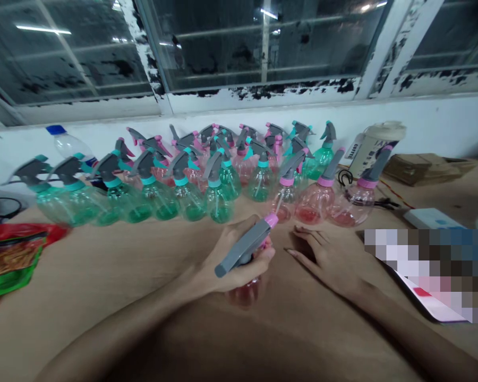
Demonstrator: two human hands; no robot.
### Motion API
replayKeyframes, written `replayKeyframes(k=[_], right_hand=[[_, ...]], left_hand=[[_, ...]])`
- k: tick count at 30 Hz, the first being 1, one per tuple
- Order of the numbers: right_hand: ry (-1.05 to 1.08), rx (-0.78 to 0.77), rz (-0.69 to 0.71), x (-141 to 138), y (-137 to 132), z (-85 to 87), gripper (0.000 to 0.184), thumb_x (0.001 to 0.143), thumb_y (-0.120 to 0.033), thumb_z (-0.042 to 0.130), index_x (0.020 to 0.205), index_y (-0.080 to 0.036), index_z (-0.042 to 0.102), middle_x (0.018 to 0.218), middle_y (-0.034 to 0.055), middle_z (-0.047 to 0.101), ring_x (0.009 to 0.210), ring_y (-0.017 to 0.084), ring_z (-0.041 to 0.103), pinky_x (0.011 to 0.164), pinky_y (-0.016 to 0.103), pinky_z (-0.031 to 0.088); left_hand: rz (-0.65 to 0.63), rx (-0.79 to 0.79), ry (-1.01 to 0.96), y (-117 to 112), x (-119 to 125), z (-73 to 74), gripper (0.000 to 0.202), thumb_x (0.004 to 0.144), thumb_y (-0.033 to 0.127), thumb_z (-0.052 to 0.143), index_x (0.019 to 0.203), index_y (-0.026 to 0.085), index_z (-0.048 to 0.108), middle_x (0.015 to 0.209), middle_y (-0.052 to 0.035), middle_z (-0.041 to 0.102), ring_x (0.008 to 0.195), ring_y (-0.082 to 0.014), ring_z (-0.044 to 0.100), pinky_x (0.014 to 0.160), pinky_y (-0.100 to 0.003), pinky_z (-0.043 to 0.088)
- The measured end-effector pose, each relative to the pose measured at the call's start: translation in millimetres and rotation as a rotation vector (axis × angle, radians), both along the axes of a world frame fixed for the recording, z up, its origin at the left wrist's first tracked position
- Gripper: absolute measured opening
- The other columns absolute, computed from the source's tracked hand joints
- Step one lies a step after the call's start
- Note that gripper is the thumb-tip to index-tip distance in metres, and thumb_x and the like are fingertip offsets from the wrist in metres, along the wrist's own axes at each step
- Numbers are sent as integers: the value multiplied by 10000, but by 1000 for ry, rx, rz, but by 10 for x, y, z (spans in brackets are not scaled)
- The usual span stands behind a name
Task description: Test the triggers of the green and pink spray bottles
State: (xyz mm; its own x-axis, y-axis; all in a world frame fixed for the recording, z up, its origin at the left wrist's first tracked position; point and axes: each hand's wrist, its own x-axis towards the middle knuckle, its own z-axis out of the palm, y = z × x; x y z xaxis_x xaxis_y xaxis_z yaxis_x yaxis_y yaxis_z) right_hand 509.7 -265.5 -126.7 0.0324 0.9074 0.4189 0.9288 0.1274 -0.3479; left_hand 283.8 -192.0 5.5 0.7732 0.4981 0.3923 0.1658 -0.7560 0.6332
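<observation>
My left hand (233, 260) is wrapped round a pink spray bottle (245, 289) that lies tilted toward me on the wooden table (123, 276). Its grey trigger head (242, 248) with a pink collar sticks out above my fingers. My right hand (326, 257) rests just to the right of it, palm down on the table, fingers stretched out and holding nothing. Behind both hands stand several green spray bottles (187, 199) and several pink spray bottles (316, 204) in rows.
A red and green snack bag (11, 257) lies at the left edge. A clear water bottle (69, 146) stands at the back left and a cream tumbler (372, 146) at the back right. A white box (432, 217) and brown cardboard (418, 167) sit right. Windows run behind.
</observation>
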Motion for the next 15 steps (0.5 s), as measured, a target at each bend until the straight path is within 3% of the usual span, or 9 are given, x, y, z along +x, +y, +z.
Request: replayKeyframes(k=[8, 15], right_hand=[[7, 0, 6, 15, -3, -13, 459, 857, -482, 443, 1187, -167, 491, 1191, 125, 574, 1128, 268, 508, 971, 477, 396], [-10, -4, -3, 7, -2, 10, 463, 856, -482, 453, 1174, -149, 498, 1184, 125, 580, 1122, 257, 510, 978, 457, 395]], left_hand=[[41, -24, -93, -37, 8, -50, 229, 728, 268, 551, 933, 164, 553, 735, -8, 583, 533, -117, 508, 552, -265, 464], [132, 27, -118, -55, 9, -133, 219, 695, 244, 544, 901, 173, 535, 752, -21, 589, 613, -139, 536, 588, -272, 477]])
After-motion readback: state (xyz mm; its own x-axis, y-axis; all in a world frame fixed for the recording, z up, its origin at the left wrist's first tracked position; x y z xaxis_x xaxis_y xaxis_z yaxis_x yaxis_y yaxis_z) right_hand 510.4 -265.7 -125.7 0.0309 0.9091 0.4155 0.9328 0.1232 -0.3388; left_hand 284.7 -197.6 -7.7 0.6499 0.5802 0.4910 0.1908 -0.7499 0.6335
